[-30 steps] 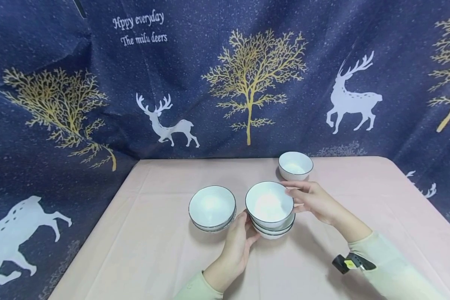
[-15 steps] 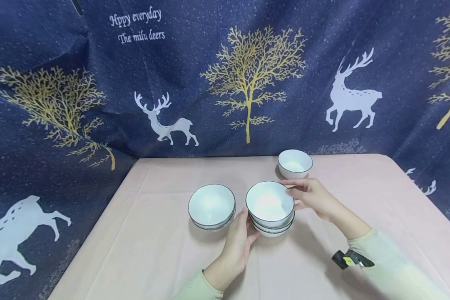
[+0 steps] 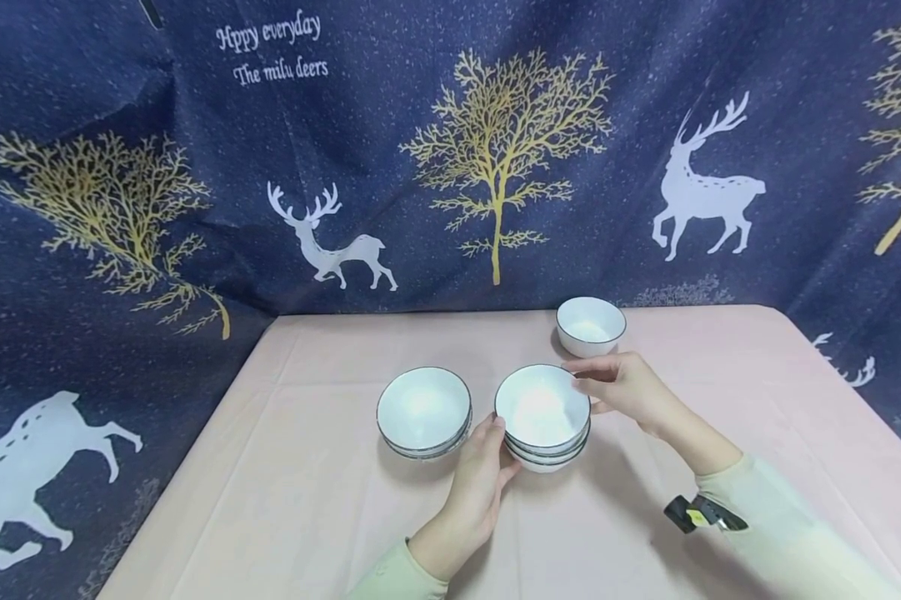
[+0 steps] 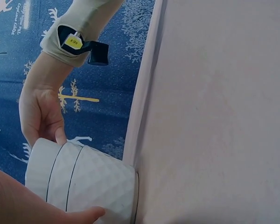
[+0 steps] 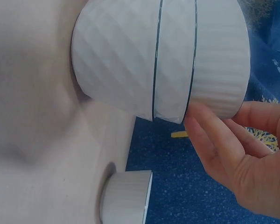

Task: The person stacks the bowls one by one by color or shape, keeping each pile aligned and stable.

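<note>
A stack of white bowls with thin dark rims stands at the middle of the table, and its top bowl (image 3: 543,407) faces up. My right hand (image 3: 625,390) pinches this top bowl at the right of its rim, thumb at the edge and fingers along the side. In the right wrist view, the lower bowls (image 5: 126,56) show a diamond-patterned wall, while the top one has fine ribs. My left hand (image 3: 471,492) grips the stack from the left, its thumb near the upper rim and its fingers low on the outside. Part of the left fingers is hidden behind the bowls.
Just left of the stack is another pile of white bowls (image 3: 424,412). A single white bowl (image 3: 591,327) stands near the far table edge, behind my right hand. A dark blue cloth (image 3: 450,167) with deer and trees hangs behind the pink-covered table (image 3: 285,500).
The top bowl has sunk deeper into the stack and shifted slightly right, so less of its side shows. Both hands keep nearly the same place, and the other bowls have not moved.
</note>
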A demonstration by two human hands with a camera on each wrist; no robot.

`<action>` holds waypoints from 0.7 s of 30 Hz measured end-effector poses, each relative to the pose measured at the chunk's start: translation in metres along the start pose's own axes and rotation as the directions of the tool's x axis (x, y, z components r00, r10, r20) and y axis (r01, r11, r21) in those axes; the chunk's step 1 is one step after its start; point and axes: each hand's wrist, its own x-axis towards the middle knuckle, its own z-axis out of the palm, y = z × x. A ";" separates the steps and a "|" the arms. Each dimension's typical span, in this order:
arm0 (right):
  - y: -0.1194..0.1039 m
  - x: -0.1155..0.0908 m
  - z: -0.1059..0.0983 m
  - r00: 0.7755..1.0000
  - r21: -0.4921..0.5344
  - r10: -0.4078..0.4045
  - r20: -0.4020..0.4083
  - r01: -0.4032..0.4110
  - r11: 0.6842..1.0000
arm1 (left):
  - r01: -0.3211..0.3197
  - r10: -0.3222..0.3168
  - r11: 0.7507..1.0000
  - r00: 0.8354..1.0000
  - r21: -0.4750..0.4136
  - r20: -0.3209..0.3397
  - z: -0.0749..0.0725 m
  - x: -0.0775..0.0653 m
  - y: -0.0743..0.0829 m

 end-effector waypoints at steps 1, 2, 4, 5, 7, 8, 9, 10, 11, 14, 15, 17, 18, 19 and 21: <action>0.000 0.000 0.000 1.000 0.000 0.003 -0.002 -0.003 1.000 | 0.001 -0.001 1.000 1.000 0.004 0.001 0.000 0.000 0.000; 0.000 0.001 -0.001 1.000 -0.001 0.005 -0.002 -0.005 1.000 | 0.002 -0.002 1.000 1.000 0.008 0.002 0.000 0.000 0.000; 0.001 0.001 -0.001 1.000 0.001 0.016 -0.002 -0.016 1.000 | 0.004 -0.004 1.000 1.000 0.016 0.003 0.000 0.000 -0.001; 0.001 0.002 -0.002 1.000 0.001 0.022 -0.004 -0.022 1.000 | 0.005 -0.005 1.000 1.000 0.021 0.003 -0.001 0.001 -0.001; 0.002 0.003 -0.002 0.999 -0.003 0.034 -0.006 -0.034 0.999 | 0.008 -0.008 1.000 1.000 0.029 0.001 -0.001 0.001 -0.001; 0.002 0.003 -0.002 0.999 -0.005 0.039 -0.007 -0.039 0.999 | 0.010 -0.010 0.999 1.000 0.033 -0.001 -0.001 0.001 -0.002; 0.003 0.004 -0.002 0.999 -0.007 0.046 -0.007 -0.046 0.999 | 0.012 -0.012 0.999 1.000 0.037 -0.003 -0.001 0.002 -0.002; 0.004 0.005 -0.002 0.999 -0.012 0.053 -0.008 -0.053 0.999 | 0.010 -0.010 0.999 1.000 0.038 -0.005 0.000 0.002 -0.002; 0.004 0.005 -0.003 0.998 -0.016 0.057 -0.007 -0.057 0.998 | 0.012 -0.012 0.999 1.000 0.042 -0.008 0.000 0.002 -0.002; 0.007 0.008 -0.003 0.998 -0.024 0.063 0.001 -0.063 0.998 | 0.015 -0.014 0.999 1.000 0.048 -0.018 0.000 0.002 -0.003; 0.007 0.008 -0.003 0.998 -0.025 0.063 0.004 -0.063 0.998 | 0.014 -0.013 0.999 1.000 0.050 -0.020 0.001 0.002 -0.003; 0.009 0.009 -0.004 0.998 -0.023 0.059 0.013 -0.059 0.998 | 0.016 -0.015 0.998 1.000 0.053 -0.024 0.001 0.002 -0.003; 0.010 0.010 -0.005 0.998 -0.021 0.055 0.019 -0.054 0.998 | 0.015 -0.014 0.999 1.000 0.052 -0.025 0.001 0.002 -0.004; 0.011 0.010 -0.005 0.998 -0.019 0.049 0.025 -0.049 0.999 | 0.015 -0.013 0.998 1.000 0.053 -0.025 0.001 0.002 -0.004; 0.013 0.011 -0.007 0.998 -0.009 0.039 0.041 -0.038 0.999 | 0.015 -0.014 0.999 1.000 0.052 -0.024 0.001 0.002 -0.004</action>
